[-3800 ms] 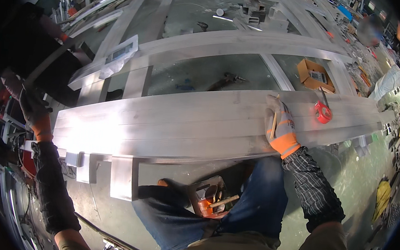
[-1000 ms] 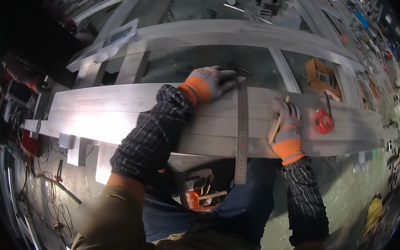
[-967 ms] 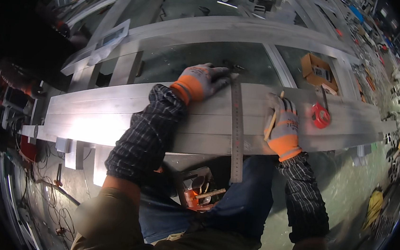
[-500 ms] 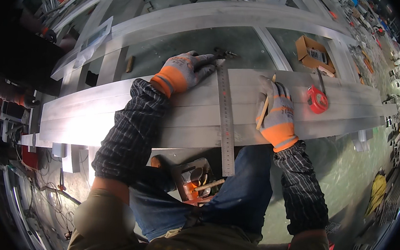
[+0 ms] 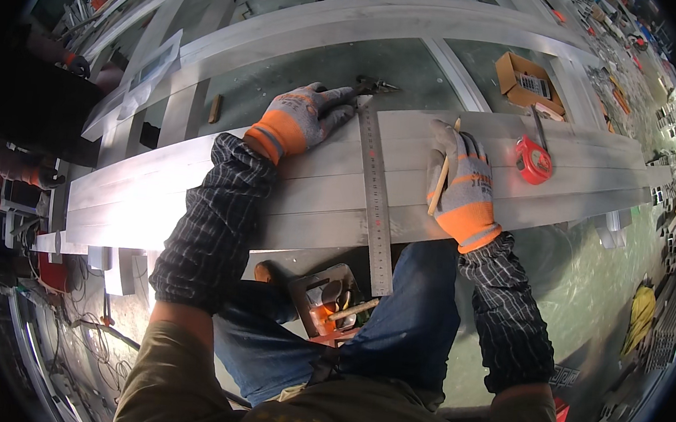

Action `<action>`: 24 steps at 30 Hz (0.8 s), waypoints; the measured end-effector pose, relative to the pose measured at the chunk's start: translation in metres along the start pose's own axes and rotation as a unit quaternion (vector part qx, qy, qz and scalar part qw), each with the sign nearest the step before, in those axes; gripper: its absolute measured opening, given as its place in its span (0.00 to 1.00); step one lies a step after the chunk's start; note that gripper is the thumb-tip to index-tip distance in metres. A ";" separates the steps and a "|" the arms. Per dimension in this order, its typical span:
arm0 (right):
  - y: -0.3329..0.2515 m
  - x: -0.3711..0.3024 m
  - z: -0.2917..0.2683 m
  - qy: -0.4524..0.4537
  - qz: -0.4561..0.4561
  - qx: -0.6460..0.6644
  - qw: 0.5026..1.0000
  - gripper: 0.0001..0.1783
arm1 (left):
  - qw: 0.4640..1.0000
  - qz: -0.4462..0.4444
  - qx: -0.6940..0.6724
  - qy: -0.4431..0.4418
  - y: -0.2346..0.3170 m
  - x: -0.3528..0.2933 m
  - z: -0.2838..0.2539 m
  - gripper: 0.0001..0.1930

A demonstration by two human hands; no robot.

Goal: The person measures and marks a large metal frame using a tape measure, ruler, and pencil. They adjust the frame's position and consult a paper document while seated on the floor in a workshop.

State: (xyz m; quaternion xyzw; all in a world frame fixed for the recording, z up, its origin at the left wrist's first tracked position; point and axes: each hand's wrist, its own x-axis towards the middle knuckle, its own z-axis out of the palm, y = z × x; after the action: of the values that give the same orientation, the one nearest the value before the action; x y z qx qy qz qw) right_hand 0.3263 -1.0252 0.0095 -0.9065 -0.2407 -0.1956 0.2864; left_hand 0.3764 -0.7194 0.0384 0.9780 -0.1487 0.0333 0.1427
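Several long silver metal bars (image 5: 311, 193) lie side by side in front of me. A steel ruler (image 5: 375, 190) crosses them, its near end jutting over the front edge above my legs. My left hand (image 5: 302, 119), in a grey and orange glove, is closed at the ruler's far end; its fingertips are partly hidden at the bars' far edge. My right hand (image 5: 464, 174), gloved alike, rests on the bars to the right of the ruler. A pencil (image 5: 439, 185) is pinched between its thumb and fingers. A red tape measure (image 5: 534, 160) sits on the bars beyond it.
Behind the bars, a metal frame (image 5: 305, 30) spans the work area, with a cardboard box (image 5: 528, 83) at right. A tool tray (image 5: 334, 299) stands below, between my legs. At the left edge, another person's gloved hand (image 5: 47, 178) shows. A yellow cloth (image 5: 640, 318) lies far right.
The whole view has shifted slightly. Both hands, the ruler and the pencil keep nearly the same places on the bars.
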 end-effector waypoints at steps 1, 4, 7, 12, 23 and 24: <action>-0.001 -0.001 0.000 0.005 -0.002 -0.007 1.000 0.38 | 1.000 -0.005 0.001 -0.005 0.003 -0.001 -0.003 0.24; -0.001 -0.001 0.000 0.014 -0.006 -0.012 1.000 0.37 | 1.000 -0.015 0.003 -0.014 0.003 0.000 -0.003 0.24; 0.002 0.000 0.003 0.019 -0.004 0.010 1.000 0.35 | 1.000 -0.012 0.013 -0.018 -0.003 0.002 0.000 0.25; 0.002 0.003 -0.001 0.072 -0.036 0.106 0.991 0.23 | 1.000 -0.006 0.013 -0.001 -0.005 0.000 0.004 0.26; -0.044 0.020 0.001 0.032 0.089 0.261 0.961 0.09 | 1.000 0.001 -0.008 0.013 0.002 -0.004 -0.003 0.24; -0.046 0.023 0.005 0.032 0.081 0.257 0.963 0.09 | 1.000 0.000 -0.009 0.012 0.003 -0.004 -0.003 0.24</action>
State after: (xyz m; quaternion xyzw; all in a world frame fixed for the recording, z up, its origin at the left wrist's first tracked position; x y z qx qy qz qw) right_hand 0.3209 -0.9822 0.0367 -0.8124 -0.1993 -0.1323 0.5317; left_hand 0.3719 -0.7201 0.0418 0.9763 -0.1467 0.0437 0.1531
